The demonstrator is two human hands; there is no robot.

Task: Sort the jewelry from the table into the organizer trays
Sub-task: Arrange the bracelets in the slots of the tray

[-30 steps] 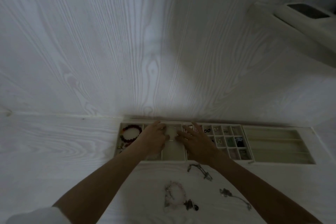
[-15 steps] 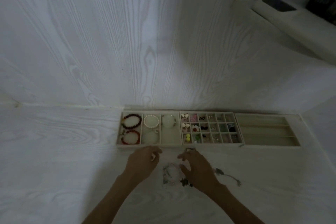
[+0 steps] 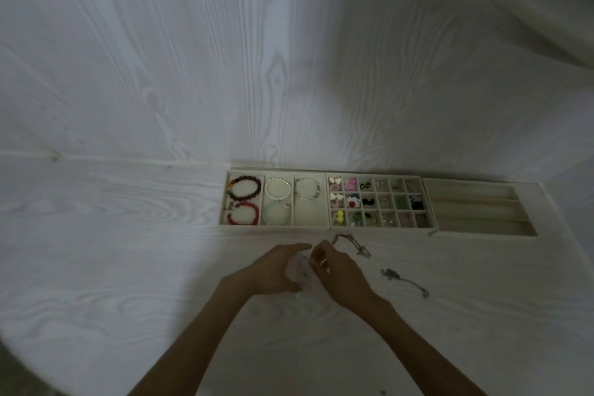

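Three cream organizer trays stand in a row against the wall. The left tray [image 3: 278,228] holds several bracelets, the middle tray [image 3: 376,175] has small compartments with earrings, and the right tray [image 3: 475,202] has long slots. My left hand [image 3: 273,270] and my right hand [image 3: 337,273] meet on the table in front of the trays, both closed around a pale beaded bracelet [image 3: 300,270], mostly hidden between them. A silver chain [image 3: 353,243] lies just beyond my right hand. Another silver chain piece [image 3: 403,280] lies to the right.
The white wood-grain table [image 3: 112,267] meets a matching white wall behind the trays. A white box-like object [image 3: 527,0] with a dark top hangs at the upper right.
Both hands drew back from the left tray to the table and closed on the pale beaded bracelet lying there. The view shifted, so the trays sit higher and fully uncovered.
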